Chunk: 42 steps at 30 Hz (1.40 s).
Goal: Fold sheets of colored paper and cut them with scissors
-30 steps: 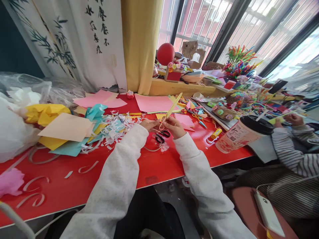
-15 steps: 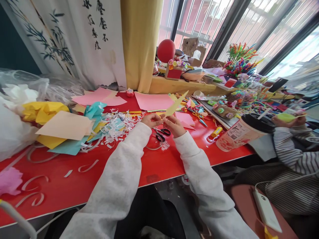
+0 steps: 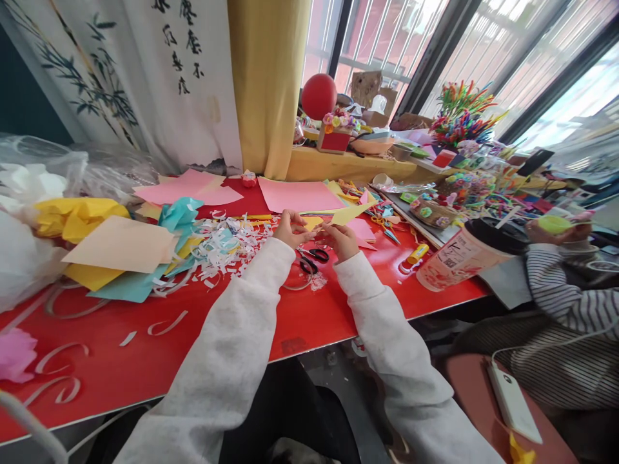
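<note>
- Nearest: black-handled scissors (image 3: 308,265) on the red table (image 3: 314,322).
- Right hand (image 3: 343,243), above them: narrow grip, pinching the yellow paper (image 3: 352,212) by its near end.
- Left hand (image 3: 290,230): fingertips close by; cannot tell whether they hold anything.
- Farther: the paper's free end has tipped down rightward, probably turned to work the pinched end.

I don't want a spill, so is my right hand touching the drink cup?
Apart: the head view shows red tabletop and a yellow tube between your right hand and the drink cup.
</note>
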### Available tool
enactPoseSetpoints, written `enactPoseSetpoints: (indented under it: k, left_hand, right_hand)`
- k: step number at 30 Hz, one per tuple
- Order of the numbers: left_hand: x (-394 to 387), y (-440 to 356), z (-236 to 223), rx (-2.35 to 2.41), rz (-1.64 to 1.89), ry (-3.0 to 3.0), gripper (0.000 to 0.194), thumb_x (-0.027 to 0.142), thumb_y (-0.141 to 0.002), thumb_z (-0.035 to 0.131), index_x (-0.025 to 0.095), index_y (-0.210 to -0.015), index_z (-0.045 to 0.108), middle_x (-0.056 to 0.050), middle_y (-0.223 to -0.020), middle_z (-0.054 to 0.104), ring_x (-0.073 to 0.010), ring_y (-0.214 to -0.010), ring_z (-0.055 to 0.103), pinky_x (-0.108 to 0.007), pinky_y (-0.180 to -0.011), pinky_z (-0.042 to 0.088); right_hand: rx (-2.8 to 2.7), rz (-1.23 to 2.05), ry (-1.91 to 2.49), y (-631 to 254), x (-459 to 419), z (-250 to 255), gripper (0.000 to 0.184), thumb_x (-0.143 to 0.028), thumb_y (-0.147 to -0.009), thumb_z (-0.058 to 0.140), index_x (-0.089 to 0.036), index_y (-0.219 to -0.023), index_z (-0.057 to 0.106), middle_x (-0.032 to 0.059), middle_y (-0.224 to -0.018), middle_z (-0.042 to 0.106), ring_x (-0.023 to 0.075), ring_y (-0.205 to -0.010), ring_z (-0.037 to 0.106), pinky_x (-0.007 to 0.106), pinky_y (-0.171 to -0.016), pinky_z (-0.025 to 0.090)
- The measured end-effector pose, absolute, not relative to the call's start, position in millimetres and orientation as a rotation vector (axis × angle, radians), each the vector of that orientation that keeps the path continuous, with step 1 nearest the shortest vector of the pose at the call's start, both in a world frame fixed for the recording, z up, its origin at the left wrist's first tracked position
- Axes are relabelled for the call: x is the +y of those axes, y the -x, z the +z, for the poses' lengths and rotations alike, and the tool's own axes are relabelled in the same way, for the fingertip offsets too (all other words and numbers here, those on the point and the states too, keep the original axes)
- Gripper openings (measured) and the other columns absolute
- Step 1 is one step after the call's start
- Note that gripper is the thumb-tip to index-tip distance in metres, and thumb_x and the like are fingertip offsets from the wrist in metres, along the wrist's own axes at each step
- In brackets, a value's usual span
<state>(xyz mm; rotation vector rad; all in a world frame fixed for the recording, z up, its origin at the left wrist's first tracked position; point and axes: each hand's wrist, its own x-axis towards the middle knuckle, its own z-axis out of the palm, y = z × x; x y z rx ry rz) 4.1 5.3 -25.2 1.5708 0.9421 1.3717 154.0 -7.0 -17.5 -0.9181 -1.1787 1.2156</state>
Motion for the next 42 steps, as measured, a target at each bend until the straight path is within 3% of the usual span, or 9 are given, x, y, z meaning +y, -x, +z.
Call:
enactPoseSetpoints:
  k: [3, 10, 15, 20, 23, 29, 34, 42]
  left_hand:
    - [12.6, 1.4, -29.6, 1.01, 1.368, -1.529, 0.032, 0.027, -0.063, 0.069, 0.019, -0.082, 0.045, 0.001, -0.086, 0.053, -0.0072, -0.061, 0.055, -0.022, -0.058, 0.046]
    - [12.4, -3.8, -35.6, 1.008, 1.208, -1.474, 0.025, 0.034, -0.064, 0.07, 0.016, -0.075, 0.057, 0.0, -0.061, 0.06, -0.0117, -0.053, 0.057, -0.024, -0.049, 0.047]
    - [8.5, -3.7, -30.4, 0.961, 1.2, -1.43, 0.031, 0.033, -0.058, 0.075, 0.015, -0.072, 0.055, 0.0, -0.062, 0.062, -0.0106, -0.053, 0.057, -0.025, -0.049, 0.05]
    - [6.2, -4.2, -27.4, 0.929, 1.226, -1.45, 0.03, 0.029, -0.055, 0.076, 0.015, -0.068, 0.053, 0.001, -0.062, 0.06, -0.0099, -0.055, 0.057, -0.025, -0.052, 0.052]
    - [5.3, -5.7, -25.9, 0.926, 1.245, -1.489, 0.032, 0.026, -0.051, 0.078, 0.015, -0.07, 0.054, 0.001, -0.064, 0.06, -0.0108, -0.059, 0.057, -0.025, -0.053, 0.051]
    - [3.8, -4.4, -22.1, 0.965, 1.273, -1.6, 0.023, 0.026, -0.057, 0.073, 0.017, -0.073, 0.059, 0.001, -0.065, 0.061, -0.0121, -0.061, 0.057, -0.026, -0.059, 0.049]
    - [-1.5, -4.5, -16.7, 1.003, 1.301, -1.682, 0.011, 0.023, -0.059, 0.07, 0.018, -0.068, 0.064, 0.0, -0.073, 0.064, -0.0128, -0.066, 0.057, -0.027, -0.07, 0.048]
    - [5.8, -4.9, -22.4, 1.117, 1.338, -1.669, 0.011, 0.028, -0.071, 0.059, 0.018, -0.071, 0.065, -0.001, -0.073, 0.064, -0.0143, -0.064, 0.057, -0.028, -0.066, 0.046]
  right_hand:
    - [-1.128, 1.207, 0.929, -156.8, -3.8, -18.9, 0.023, -0.031, -0.06, 0.068, -0.019, -0.076, 0.057, 0.0002, -0.074, 0.065, 0.0134, -0.066, 0.062, 0.024, -0.053, 0.052]
    - [-1.163, 1.259, 0.888, -153.9, -4.5, -19.6, 0.034, -0.027, -0.056, 0.072, -0.02, -0.086, 0.056, -0.0002, -0.08, 0.066, 0.0128, -0.067, 0.062, 0.025, -0.057, 0.052]
    - [-1.188, 1.262, 0.877, -154.1, -1.7, -22.4, 0.041, -0.038, -0.054, 0.076, -0.02, -0.088, 0.06, -0.0013, -0.078, 0.066, 0.0134, -0.072, 0.062, 0.027, -0.067, 0.053]
    - [-1.232, 1.326, 0.939, -156.5, -1.5, -23.9, 0.037, -0.043, -0.054, 0.075, -0.016, -0.08, 0.067, 0.0005, -0.066, 0.066, 0.0141, -0.061, 0.061, 0.026, -0.057, 0.051]
    - [-1.233, 1.345, 0.944, -156.1, -3.7, -21.1, 0.033, -0.039, -0.055, 0.075, -0.017, -0.079, 0.068, 0.0002, -0.068, 0.067, 0.0134, -0.062, 0.062, 0.027, -0.06, 0.052]
    - [-1.244, 1.399, 0.92, -153.7, -9.7, -15.6, 0.03, -0.026, -0.056, 0.073, -0.017, -0.084, 0.068, 0.0011, -0.078, 0.069, 0.0139, -0.071, 0.065, 0.028, -0.075, 0.052]
    - [-1.28, 1.455, 0.934, -150.8, -8.7, -20.3, 0.021, -0.023, -0.057, 0.073, -0.016, -0.076, 0.066, 0.0008, -0.07, 0.069, 0.0145, -0.065, 0.066, 0.028, -0.068, 0.054]
    - [-1.303, 1.46, 0.984, -151.0, -5.8, -23.9, 0.019, -0.024, -0.057, 0.075, -0.016, -0.071, 0.065, 0.0013, -0.063, 0.068, 0.0144, -0.057, 0.065, 0.026, -0.059, 0.055]
